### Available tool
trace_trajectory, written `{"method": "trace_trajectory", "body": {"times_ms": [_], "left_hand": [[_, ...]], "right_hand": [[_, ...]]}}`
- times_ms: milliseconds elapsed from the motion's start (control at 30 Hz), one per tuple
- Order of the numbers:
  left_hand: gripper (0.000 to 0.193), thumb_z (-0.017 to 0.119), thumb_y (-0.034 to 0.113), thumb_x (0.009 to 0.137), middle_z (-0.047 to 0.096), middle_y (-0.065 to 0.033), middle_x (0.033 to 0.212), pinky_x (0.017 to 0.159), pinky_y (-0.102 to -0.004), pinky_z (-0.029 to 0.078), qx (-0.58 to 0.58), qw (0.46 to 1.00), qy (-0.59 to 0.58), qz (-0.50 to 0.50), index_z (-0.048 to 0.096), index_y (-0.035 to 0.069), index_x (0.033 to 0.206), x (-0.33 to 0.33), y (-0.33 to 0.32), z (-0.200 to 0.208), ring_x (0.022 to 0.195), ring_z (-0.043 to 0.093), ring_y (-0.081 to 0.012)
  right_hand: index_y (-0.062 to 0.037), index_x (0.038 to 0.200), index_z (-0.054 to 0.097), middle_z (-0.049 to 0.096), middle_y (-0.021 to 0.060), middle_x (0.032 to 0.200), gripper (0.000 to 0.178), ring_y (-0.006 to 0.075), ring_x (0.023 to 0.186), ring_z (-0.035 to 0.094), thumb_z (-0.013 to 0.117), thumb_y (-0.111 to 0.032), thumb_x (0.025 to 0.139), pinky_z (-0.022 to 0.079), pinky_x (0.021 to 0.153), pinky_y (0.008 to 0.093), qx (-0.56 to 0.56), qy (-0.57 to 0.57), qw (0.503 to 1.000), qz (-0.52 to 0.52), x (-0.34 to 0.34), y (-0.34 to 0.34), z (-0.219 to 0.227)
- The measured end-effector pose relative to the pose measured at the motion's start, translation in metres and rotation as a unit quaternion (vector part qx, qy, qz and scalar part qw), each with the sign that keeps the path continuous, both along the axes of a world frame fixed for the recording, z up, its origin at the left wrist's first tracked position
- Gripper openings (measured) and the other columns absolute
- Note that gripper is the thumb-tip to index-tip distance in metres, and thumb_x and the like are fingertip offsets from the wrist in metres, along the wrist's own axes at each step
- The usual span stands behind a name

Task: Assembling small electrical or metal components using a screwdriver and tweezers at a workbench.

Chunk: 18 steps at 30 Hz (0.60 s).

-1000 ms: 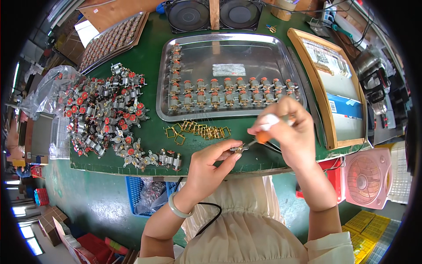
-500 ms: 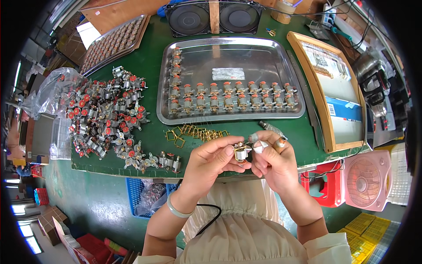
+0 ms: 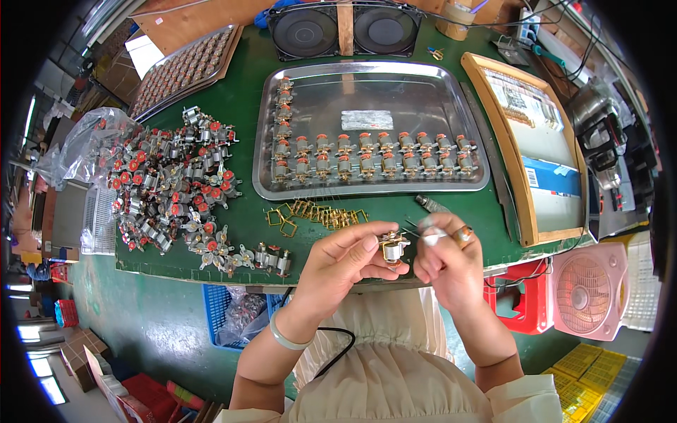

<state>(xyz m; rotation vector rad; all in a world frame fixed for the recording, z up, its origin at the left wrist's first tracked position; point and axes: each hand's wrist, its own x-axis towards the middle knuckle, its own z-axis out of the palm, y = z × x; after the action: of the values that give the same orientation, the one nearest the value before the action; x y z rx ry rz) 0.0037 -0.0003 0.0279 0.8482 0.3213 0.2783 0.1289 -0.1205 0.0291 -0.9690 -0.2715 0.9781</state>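
Observation:
My left hand (image 3: 340,264) pinches a small silver coil-like part with a brass frame (image 3: 392,248) between thumb and fingers, above the table's front edge. Just to its right, my right hand (image 3: 451,262) is closed, with white wrapping on a finger and a tan band on another. From its fingers a thin, dark, pointed tool (image 3: 409,228) reaches toward the part; motion blur hides its exact kind. Beyond my hands lies a small pile of square brass frames (image 3: 321,213). A metal tray (image 3: 416,92) behind them carries rows of similar silver parts with red tops (image 3: 367,143).
A large heap of silver parts with red pieces (image 3: 176,187) covers the left of the green table, beside a clear plastic bag (image 3: 95,144). A filled tray (image 3: 185,67) stands far left, two black fans (image 3: 305,32) at the back. Right are a wooden frame (image 3: 525,190) and a pink fan (image 3: 584,287).
My right hand has drawn slightly right, away from the held part, and the thin tool now shows between them. My left hand keeps the part in nearly the same place.

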Motion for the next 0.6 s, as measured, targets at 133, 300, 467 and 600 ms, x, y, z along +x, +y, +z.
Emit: {"method": "trace_trajectory", "body": {"times_ms": [133,300,467,600], "left_hand": [[0.031,0.048,0.014,0.089,0.059,-0.0119,0.094,0.073,-0.0287,0.052,-0.022,1.0,0.007,-0.004,0.047,-0.003,0.115,0.001,0.002,-0.001,0.083,0.062,-0.0228],[0.029,0.057,0.001,0.08,0.061,-0.0096,0.091,0.068,-0.0269,0.051,0.215,0.975,-0.006,0.063,0.052,-0.002,0.108,0.006,-0.008,-0.015,0.08,0.062,-0.0186],[0.026,0.062,-0.003,0.071,0.061,-0.0107,0.089,0.061,-0.0251,0.049,0.574,0.81,0.02,0.121,0.058,0.003,0.096,0.011,-0.008,-0.021,0.069,0.06,-0.0196],[0.026,0.062,-0.004,0.071,0.061,-0.0103,0.089,0.061,-0.0253,0.051,0.554,0.823,0.029,0.121,0.058,0.002,0.096,0.012,-0.009,-0.022,0.07,0.061,-0.0185]], "right_hand": [[0.0011,0.095,0.044,0.041,0.0051,0.06,0.022,0.0098,0.05,0.039,0.046,-0.007,0.075,0.038,0.042,0.0271,0.071,0.003,0.996,-0.046,0.012,-0.005,0.009],[0.0015,0.09,0.056,0.048,0.0118,0.095,0.024,0.0189,0.08,0.049,0.051,-0.002,0.067,0.041,0.067,0.0267,-0.031,-0.519,0.854,-0.01,0.034,-0.016,0.039],[0.001,0.113,0.049,0.055,0.0125,0.094,0.046,0.0193,0.079,0.053,0.064,0.001,0.07,0.045,0.069,0.0282,-0.021,-0.63,0.776,-0.037,0.031,0.0,0.044],[0.0018,0.125,0.033,0.053,0.0165,0.1,0.05,0.0212,0.092,0.054,0.056,0.002,0.08,0.045,0.08,0.0318,0.027,-0.528,0.849,0.015,0.025,0.004,0.033]]}}
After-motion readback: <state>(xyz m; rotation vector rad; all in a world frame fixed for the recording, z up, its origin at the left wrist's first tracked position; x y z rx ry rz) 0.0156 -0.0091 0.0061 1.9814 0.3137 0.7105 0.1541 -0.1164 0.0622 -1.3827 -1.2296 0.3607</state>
